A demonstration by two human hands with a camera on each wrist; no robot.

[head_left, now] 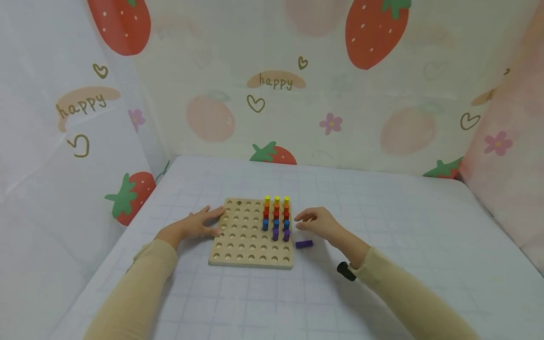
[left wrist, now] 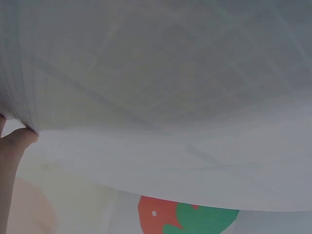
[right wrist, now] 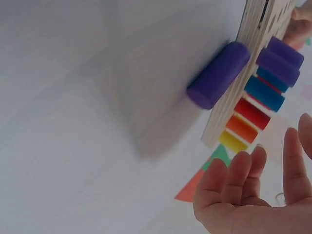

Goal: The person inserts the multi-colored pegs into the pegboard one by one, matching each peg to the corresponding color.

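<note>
A wooden pegboard (head_left: pixel 248 248) lies on the table, with rows of holes. Yellow, orange, red and blue pegs (head_left: pixel 276 225) stand three to a row at its right side, and two purple pegs (head_left: pixel 275 234) stand in front of them. One loose purple peg (head_left: pixel 304 244) lies on its side just right of the board; the right wrist view shows this purple peg (right wrist: pixel 218 75) close up. My left hand (head_left: pixel 196 224), fingers spread, rests at the board's left edge. To the right of the pegs, my right hand (head_left: pixel 320 224) hovers with loosely bent fingers and holds nothing.
A pale, grid-patterned cloth (head_left: pixel 382 226) covers the table. Behind it hangs a curtain (head_left: pixel 331 94) printed with strawberries and flowers. A black wrist strap piece (head_left: pixel 346 271) sticks out below my right sleeve.
</note>
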